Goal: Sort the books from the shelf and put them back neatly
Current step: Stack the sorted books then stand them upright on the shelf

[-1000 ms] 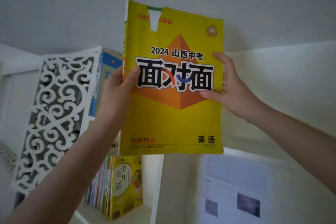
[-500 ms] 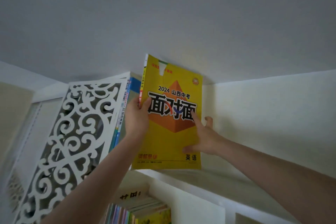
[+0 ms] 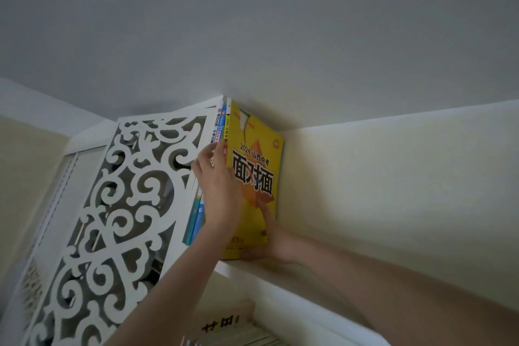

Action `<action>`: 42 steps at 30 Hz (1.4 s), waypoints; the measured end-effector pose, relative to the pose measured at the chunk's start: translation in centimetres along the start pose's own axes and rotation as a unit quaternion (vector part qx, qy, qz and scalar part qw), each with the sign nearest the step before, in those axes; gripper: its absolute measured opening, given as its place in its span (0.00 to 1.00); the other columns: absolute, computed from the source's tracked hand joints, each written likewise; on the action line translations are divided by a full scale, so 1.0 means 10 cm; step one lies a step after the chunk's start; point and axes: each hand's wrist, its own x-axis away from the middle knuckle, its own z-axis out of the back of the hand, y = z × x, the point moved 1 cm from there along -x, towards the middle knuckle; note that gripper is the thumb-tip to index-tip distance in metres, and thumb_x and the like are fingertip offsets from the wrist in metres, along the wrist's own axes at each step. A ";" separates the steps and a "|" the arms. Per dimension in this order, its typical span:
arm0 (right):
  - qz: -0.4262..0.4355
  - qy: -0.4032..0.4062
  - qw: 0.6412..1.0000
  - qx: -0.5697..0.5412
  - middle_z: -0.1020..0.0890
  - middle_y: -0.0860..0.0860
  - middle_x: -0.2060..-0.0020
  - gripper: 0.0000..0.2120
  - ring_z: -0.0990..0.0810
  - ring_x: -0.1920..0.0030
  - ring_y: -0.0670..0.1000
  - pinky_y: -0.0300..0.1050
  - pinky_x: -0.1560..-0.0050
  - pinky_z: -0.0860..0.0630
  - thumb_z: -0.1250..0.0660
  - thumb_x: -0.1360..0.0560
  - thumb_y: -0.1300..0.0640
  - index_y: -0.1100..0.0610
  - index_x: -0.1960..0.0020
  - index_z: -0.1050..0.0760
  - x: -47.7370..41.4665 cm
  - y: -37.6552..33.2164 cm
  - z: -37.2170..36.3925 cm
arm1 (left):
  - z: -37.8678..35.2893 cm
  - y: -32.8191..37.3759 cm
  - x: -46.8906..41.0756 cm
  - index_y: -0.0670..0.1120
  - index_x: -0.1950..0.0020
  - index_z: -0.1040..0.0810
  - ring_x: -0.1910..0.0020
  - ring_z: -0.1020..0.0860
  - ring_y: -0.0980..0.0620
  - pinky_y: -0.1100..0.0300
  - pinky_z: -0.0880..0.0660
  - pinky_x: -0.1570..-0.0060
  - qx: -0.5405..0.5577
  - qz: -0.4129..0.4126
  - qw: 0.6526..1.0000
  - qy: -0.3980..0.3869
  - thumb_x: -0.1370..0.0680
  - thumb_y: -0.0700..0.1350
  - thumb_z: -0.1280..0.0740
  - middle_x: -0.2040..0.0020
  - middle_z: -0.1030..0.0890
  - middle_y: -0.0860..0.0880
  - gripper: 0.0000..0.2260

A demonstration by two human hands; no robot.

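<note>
Yellow book (image 3: 257, 146): one. Other upright books (image 3: 218, 128) beside it: at least two spines. Hands: two, left hand (image 3: 220, 194), right hand (image 3: 273, 244). Carved white panel (image 3: 120, 194): one.

Yellow book (image 3: 254, 174) upright on shelf (image 3: 295, 295)

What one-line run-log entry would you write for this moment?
step: shelving | yellow book upright on top shelf, beside neighbouring books | left hand touches spines | right hand presses lower cover | not yet released
</note>
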 end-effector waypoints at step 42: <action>0.000 -0.035 0.999 0.040 0.45 0.53 0.23 0.41 0.32 0.30 0.55 0.43 0.37 0.31 0.36 0.22 0.48 0.39 0.24 0.63 -0.10 -0.17 -0.11 | 0.21 -0.89 0.36 0.56 0.24 0.60 0.22 0.54 0.52 0.43 0.49 0.25 0.071 0.073 0.976 -0.192 0.22 0.45 0.33 0.21 0.52 0.51 0.39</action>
